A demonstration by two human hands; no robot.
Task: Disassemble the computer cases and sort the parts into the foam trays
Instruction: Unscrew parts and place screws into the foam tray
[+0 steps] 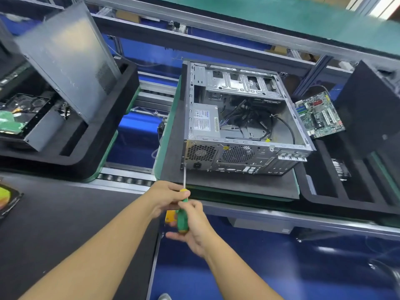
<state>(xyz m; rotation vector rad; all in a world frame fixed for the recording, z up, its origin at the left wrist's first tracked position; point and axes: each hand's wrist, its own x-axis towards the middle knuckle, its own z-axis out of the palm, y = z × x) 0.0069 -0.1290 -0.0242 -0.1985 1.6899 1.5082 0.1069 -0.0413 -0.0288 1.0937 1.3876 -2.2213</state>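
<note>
The left hand [165,197] pinches the screwdriver [182,219] near its shaft, apparently to steady it, while the right hand [194,224] wraps the handle for turning, tip against the rear corner of the computer case [238,156] on the mat [216,182].

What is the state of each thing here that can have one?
computer case: open, lying on its side
power supply: mounted inside case
side panel: off, leaning in left tray
motherboard: out, on right tray
screwdriver: gripped by left hand and right hand, tip at case rear
</note>
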